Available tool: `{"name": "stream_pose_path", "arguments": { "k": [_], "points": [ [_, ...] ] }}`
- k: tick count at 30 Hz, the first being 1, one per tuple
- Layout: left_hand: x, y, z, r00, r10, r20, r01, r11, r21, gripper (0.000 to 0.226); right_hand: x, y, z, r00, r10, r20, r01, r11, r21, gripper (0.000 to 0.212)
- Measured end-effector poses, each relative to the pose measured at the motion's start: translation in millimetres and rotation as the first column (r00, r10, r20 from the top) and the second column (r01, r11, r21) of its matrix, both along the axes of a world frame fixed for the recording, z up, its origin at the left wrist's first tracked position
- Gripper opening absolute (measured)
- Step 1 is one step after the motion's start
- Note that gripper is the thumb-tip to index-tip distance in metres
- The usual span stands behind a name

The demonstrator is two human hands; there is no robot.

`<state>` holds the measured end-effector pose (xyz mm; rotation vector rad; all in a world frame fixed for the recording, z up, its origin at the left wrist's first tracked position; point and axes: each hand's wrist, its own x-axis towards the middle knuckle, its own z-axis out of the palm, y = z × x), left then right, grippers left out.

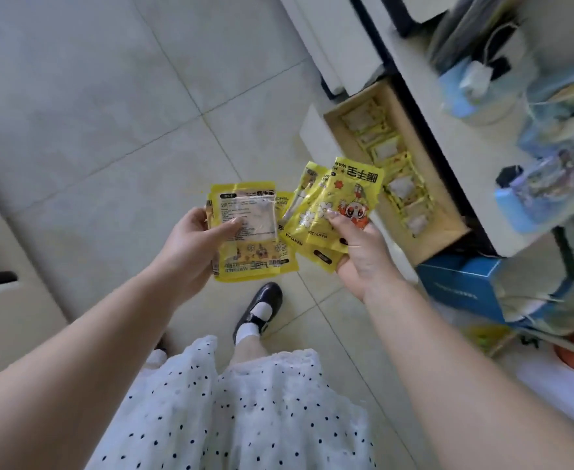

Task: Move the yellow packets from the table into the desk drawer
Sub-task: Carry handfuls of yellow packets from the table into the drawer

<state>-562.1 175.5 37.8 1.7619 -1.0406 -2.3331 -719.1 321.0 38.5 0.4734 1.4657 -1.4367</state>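
The left hand (190,242) pinches a flat yellow plastic packet with a white printed label (248,228), thumb pressed on its face. The right hand (360,256) clamps a fan of about 3 glossy yellow cartoon-printed packets (329,212), all held above the tiled floor (109,113). Beside them the open tan wooden desk drawer (445,232) already holds a row of similar packets (397,184). My judgement: the task is well along, and these handfuls remain. The cluttered white worktop (448,130) is too blurred to tell whether more packets wait there.

Both hands gripping yellow packets (326,212) (fanned), drawer (441,232) open
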Motion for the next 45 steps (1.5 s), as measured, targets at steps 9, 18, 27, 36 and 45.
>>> {"name": "stream_pose_path", "arguments": {
  "k": [9,18,27,36,45],
  "points": [
    [-137.3,25.9,-11.1,0.945,-0.327,-0.016,0.326,0.944,-0.045,0.035,-81.2,109.0,-20.8,0.943,-0.330,-0.038,0.331,0.944,0.009,0.036],
    [-280.2,9.9,-110.2,0.831,-0.555,-0.033,0.536,0.815,-0.221,0.022,-146.9,105.5,-139.1,0.836,-0.549,-0.023,0.547,0.835,-0.065,0.034],
    [-407.5,-30.2,-264.6,0.692,-0.715,0.099,0.686,0.608,-0.399,0.010,-243.0,52.8,-297.0,0.778,-0.628,-0.004,0.623,0.772,-0.129,0.022],
    [-473.2,-40.5,-358.3,0.624,-0.711,0.324,0.735,0.394,-0.552,0.022,-309.8,13.9,-377.4,0.842,-0.490,-0.226,0.520,0.849,0.096,0.057],
    [-492.5,-32.6,-378.3,0.645,-0.672,0.364,0.653,0.237,-0.720,0.060,-319.9,-13.1,-399.8,0.830,-0.342,-0.442,0.480,0.841,0.251,0.030]
  ]
}}
